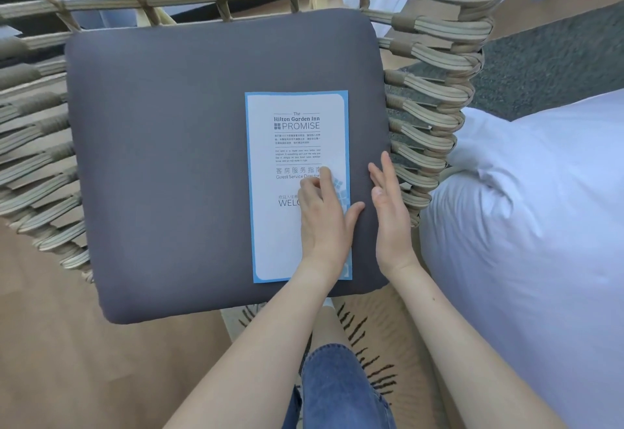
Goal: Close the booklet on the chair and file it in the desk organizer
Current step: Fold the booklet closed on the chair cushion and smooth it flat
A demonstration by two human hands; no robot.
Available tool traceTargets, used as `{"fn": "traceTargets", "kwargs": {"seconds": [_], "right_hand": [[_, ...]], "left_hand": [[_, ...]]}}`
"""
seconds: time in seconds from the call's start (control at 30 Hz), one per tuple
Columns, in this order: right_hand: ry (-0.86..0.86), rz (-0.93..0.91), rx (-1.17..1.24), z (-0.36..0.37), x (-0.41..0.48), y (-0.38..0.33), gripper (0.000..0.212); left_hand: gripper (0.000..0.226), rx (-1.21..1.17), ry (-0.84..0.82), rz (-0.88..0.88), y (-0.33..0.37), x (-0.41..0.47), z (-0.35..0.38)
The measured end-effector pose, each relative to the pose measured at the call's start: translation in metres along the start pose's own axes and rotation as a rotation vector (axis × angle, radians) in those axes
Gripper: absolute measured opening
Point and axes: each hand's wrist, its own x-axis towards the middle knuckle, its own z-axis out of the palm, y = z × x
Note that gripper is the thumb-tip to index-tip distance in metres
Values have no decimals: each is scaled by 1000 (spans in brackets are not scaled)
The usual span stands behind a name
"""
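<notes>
Left hand (324, 216) presses closed booklet (287, 236) flat; right hand (391, 216) open beside it

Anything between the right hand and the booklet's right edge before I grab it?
Nothing. In the head view, only bare grey cushion separates the open right hand from the booklet. The left hand presses on the booklet, its thumb overhanging that edge.

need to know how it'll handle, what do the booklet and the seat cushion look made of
Booklet: looks like thin matte card or coated paper; it lies flat and shows printed text without glare. Seat cushion: seems a grey woven fabric cover over padding; fine weave texture, soft rounded corners.
</notes>
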Motion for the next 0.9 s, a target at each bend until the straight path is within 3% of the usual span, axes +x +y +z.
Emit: {"fn": "traceTargets", "kwargs": {"seconds": [0.17,0.3,0.47,0.57,0.73,0.9], "right_hand": [[-8,26,-62,3,0,-10,56],[-29,-8,-335,7,5,-25,58],[-54,-308,-764,34,28,-51,57],[-64,-417,-927,56,49,-61,58],[-115,-459,-1133,87,85,-47,57],[-121,-486,-1272,92,108,-10,56]], "left_hand": [[70,-184,-58,-15,-3,1,-14],[62,-281,-23,34,-14,4,-49],[53,31,164,240,-34,35,-100],[51,232,168,305,-43,63,-113],[56,507,83,389,-64,97,-100],[54,523,68,483,-82,115,-76]]}}
